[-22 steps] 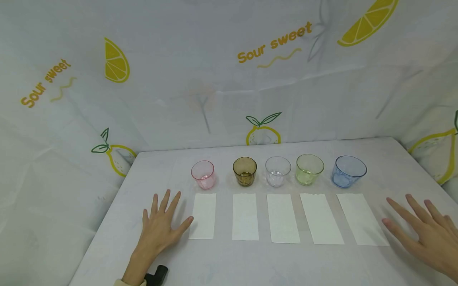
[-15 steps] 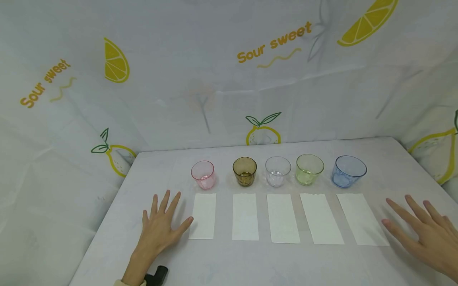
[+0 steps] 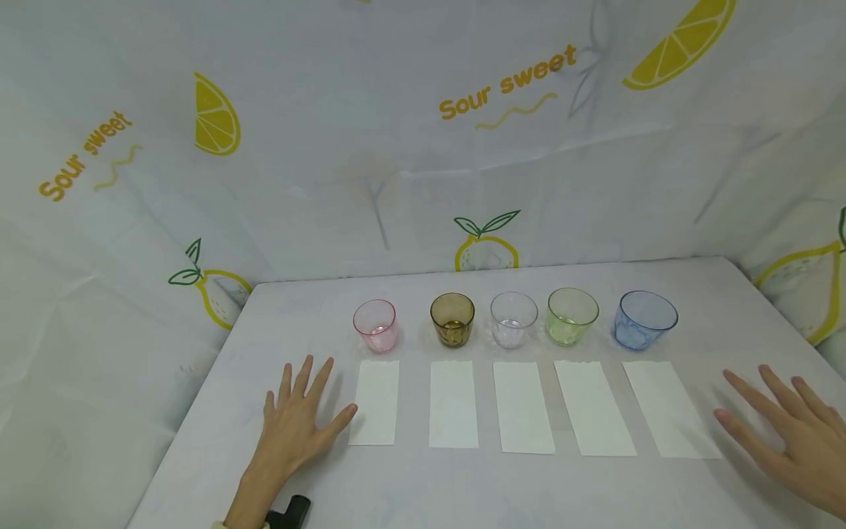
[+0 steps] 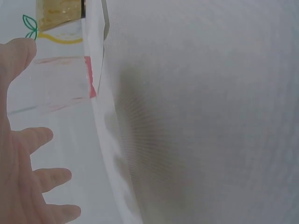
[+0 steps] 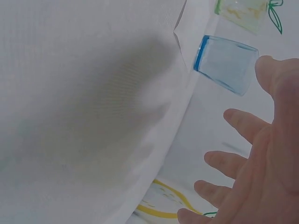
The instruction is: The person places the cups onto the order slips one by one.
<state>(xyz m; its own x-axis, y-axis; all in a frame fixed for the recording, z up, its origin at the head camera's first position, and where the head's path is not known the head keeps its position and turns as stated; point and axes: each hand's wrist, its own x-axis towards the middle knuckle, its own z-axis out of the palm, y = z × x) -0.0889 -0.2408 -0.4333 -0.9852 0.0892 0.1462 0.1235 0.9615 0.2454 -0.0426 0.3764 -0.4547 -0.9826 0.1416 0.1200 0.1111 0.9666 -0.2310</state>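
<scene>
Brown glass (image 4: 60,12), green glass (image 5: 243,14), each cropped in one wrist view

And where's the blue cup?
In the head view, the blue cup stands farthest right of the cups, beside the green cup and beyond the rightmost paper.

We see smooth, glossy, clear cups (image 3: 452,320) that look like glass, matt paper strips (image 3: 453,405), a dull tabletop (image 3: 423,488) and a creased, cloth-like curtain (image 3: 297,169).
</scene>
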